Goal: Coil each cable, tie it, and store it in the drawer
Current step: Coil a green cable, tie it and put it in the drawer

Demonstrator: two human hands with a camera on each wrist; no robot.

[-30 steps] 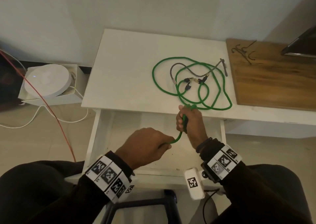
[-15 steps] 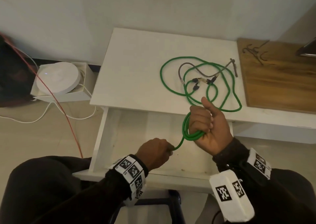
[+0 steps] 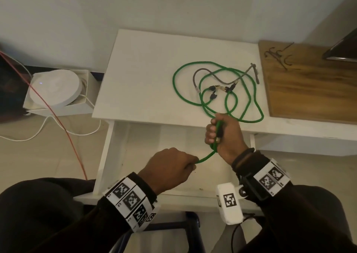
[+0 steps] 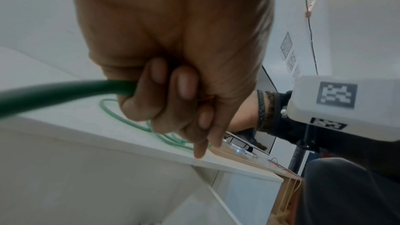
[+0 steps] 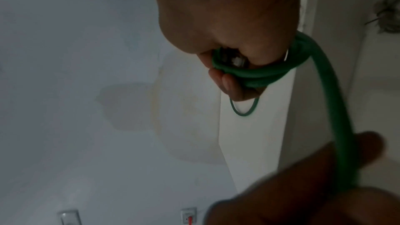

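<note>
Both hands grip the green cable (image 3: pixel 249 90) above white table (image 3: pixel 143 75), open drawer (image 3: pixel 146 136).

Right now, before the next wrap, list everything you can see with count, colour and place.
green cable: one, green, looped on the white table, near end wound in the right hand
grey cable: one, grey, among the green loops
white table: one, white, centre
drawer: one, white, open below the table edge
wooden board: one, brown, right of the table
round device: one, white, boxed on the floor, left
red wire: one, red, floor, left
left hand: grips the green cable
right hand: holds the coil
</note>
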